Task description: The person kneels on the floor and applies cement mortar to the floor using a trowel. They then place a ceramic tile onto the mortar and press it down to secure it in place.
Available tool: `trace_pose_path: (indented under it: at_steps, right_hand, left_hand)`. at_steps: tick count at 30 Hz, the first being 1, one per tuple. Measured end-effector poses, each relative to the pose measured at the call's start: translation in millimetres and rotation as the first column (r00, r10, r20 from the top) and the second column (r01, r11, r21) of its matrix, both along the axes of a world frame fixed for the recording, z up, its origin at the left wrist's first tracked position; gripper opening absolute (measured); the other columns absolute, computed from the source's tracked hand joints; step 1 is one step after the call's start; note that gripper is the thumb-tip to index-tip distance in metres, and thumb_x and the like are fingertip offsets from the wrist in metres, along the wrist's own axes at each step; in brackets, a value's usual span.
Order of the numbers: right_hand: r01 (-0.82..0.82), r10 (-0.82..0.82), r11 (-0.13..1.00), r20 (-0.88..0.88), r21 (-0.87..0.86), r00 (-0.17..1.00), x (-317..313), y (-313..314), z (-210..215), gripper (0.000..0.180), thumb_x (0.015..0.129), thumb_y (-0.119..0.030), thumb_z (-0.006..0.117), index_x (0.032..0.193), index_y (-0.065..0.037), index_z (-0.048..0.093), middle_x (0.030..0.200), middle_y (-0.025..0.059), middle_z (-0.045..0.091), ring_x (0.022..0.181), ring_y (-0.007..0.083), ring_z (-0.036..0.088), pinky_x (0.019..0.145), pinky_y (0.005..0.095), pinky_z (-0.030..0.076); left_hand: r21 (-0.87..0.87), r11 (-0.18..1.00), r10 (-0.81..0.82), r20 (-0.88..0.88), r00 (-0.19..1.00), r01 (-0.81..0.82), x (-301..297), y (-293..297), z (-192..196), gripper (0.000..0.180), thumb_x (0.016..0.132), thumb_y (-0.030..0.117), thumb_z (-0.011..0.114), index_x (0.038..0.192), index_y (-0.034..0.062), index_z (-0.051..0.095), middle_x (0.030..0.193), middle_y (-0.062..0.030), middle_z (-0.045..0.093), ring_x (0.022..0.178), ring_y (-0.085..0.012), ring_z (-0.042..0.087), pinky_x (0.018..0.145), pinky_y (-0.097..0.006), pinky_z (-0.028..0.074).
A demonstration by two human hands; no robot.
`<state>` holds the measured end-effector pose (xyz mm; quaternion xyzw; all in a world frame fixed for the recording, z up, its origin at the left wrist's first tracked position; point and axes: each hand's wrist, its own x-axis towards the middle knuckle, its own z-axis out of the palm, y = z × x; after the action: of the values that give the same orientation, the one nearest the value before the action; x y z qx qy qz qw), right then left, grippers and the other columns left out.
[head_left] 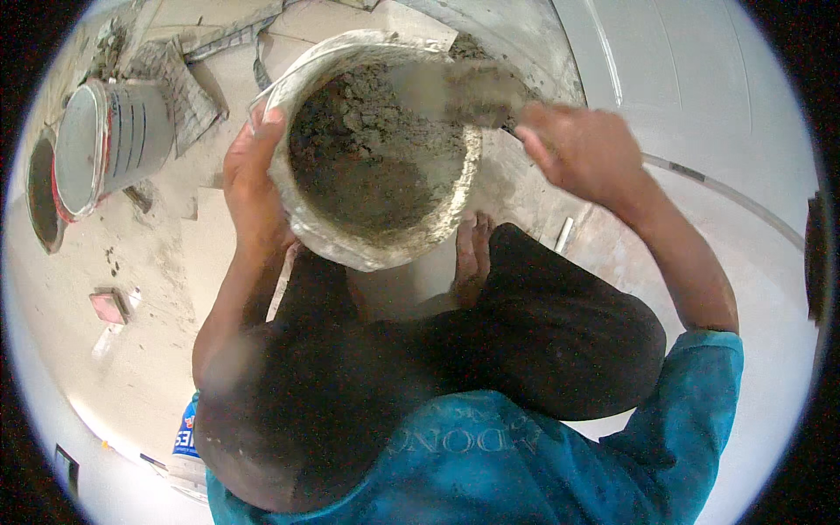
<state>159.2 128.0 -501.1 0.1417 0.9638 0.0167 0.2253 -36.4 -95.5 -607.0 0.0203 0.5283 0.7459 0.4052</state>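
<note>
A mortar-smeared white bucket point(372, 254) is tilted toward me between my knees, its mouth facing up at me. Grey wet mortar point(372, 157) coats its inside and lies in it. My left hand point(254, 175) grips the bucket's left rim, thumb over the edge. On the right, my right hand point(586, 153) is closed round the handle of a trowel point(477, 92). Motion smears the trowel's blade, which reaches over the far right rim and the bucket's mouth. Mortar seems to cover the blade. The handle is mostly hidden in my fist.
At the far left a white lidded pail point(131, 140) lies near a round dark-rimmed container point(42, 192). Crumpled sheeting point(188, 96) spreads behind the pail. A small pinkish square block point(108, 307) lies on the stained floor. A white wall point(700, 70) rises on the right.
</note>
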Motion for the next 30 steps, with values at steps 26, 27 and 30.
trace_pose_path:
  at_steps: [26,27,30]
  right_hand:
    - [-0.46,0.473,0.78,0.082,0.425,0.877,-35.9,-82.2,-15.9,0.013,0.088,-0.029,0.06,0.094,-0.018,0.063,0.088,0.0009,0.061,0.082,0.0143,0.062,0.059,0.0334,0.046]
    - [-0.458,0.468,0.818,0.058,0.348,0.882,-28.5,-76.9,-15.0,0.014,0.088,-0.029,0.06,0.096,-0.018,0.063,0.09,0.001,0.06,0.082,0.0143,0.062,0.06,0.0329,0.046]
    - [-0.379,0.413,0.897,-0.124,0.228,0.902,-22.8,-47.6,-9.5,0.02,0.091,-0.031,0.06,0.104,-0.017,0.062,0.088,0.0038,0.061,0.078,0.0191,0.064,0.058,0.0367,0.049]
  left_hand:
    - [-0.12,0.992,-0.043,-0.103,0.994,0.031,-14.6,8.0,5.0,0.037,0.094,0.028,0.058,0.116,-0.0005,0.063,0.107,-0.0083,0.066,0.1,-0.0176,0.06,0.091,-0.03,0.044]
    - [-0.101,0.995,0.0,-0.059,0.998,-0.006,-17.0,6.5,3.8,0.036,0.094,0.027,0.058,0.115,-0.0012,0.064,0.105,-0.0073,0.066,0.098,-0.0161,0.06,0.09,-0.028,0.044]
    - [-0.078,0.996,0.033,0.001,0.999,-0.033,-15.4,4.0,0.4,0.035,0.094,0.026,0.058,0.113,-0.0019,0.065,0.103,-0.0064,0.067,0.095,-0.0147,0.06,0.089,-0.027,0.044]
